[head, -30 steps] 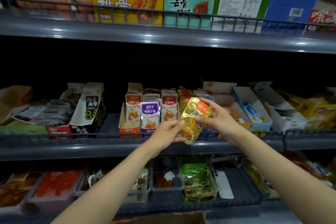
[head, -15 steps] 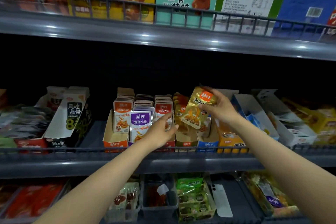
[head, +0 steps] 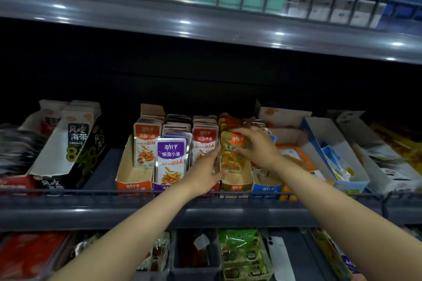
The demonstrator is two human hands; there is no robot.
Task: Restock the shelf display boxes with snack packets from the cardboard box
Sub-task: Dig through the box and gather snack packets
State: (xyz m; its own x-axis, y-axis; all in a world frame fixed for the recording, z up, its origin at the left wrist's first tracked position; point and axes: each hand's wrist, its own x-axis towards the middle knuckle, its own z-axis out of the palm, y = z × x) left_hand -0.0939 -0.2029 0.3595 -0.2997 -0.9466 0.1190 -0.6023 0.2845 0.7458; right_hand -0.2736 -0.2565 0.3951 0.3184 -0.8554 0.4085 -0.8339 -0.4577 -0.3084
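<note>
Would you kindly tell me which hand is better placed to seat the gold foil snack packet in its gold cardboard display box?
Probably the right hand: it grips the gold foil snack packet at its top, over the gold cardboard display box. The left hand lies straight-fingered beside the box's left side.

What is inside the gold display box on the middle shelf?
In the gold display box, a gold packet stands at the front, its top gripped by the right hand. More packets show behind, mostly covered by that hand.

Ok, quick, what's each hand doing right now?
Left hand: open, touching the gold snack packet's left edge.
Right hand: closed on the gold snack packet's top.
</note>
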